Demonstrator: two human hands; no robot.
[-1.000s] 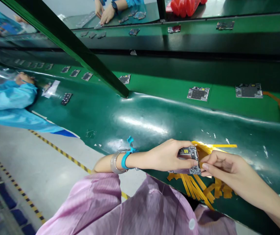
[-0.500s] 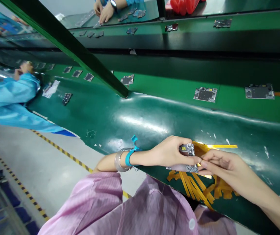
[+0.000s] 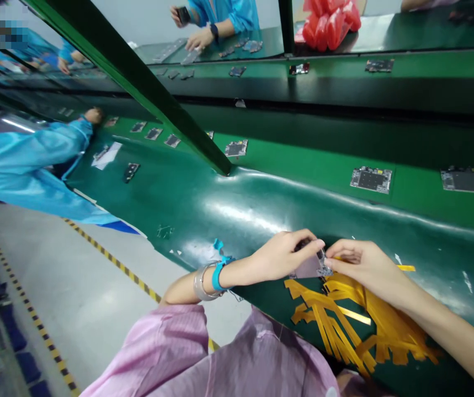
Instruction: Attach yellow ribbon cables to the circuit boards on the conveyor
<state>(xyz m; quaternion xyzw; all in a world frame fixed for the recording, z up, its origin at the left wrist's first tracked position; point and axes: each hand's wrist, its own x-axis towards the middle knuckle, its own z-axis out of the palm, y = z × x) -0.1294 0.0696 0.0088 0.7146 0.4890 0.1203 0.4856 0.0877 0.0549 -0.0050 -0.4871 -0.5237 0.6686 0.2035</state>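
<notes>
Green glossy matting [image 3: 237, 209] covered the curved bench, its near edge dropping to bare grey floor [image 3: 67, 275] at left. Beyond it ran a flat green conveyor [image 3: 303, 171] carrying rectangular circuit boards [image 3: 371, 180], well apart. Amber tape strips [image 3: 344, 309] lay fanned at the bench edge. Above them, the left hand [image 3: 280, 256] pinched a small circuit board [image 3: 311, 267] between thumb and fingers; the right hand [image 3: 361, 263] had its fingertips pressed together at the board's right edge.

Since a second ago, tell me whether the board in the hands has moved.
Yes. The circuit board has tipped on edge between left hand and right hand, its component face hidden; it hangs above the yellow tape strips.
</notes>
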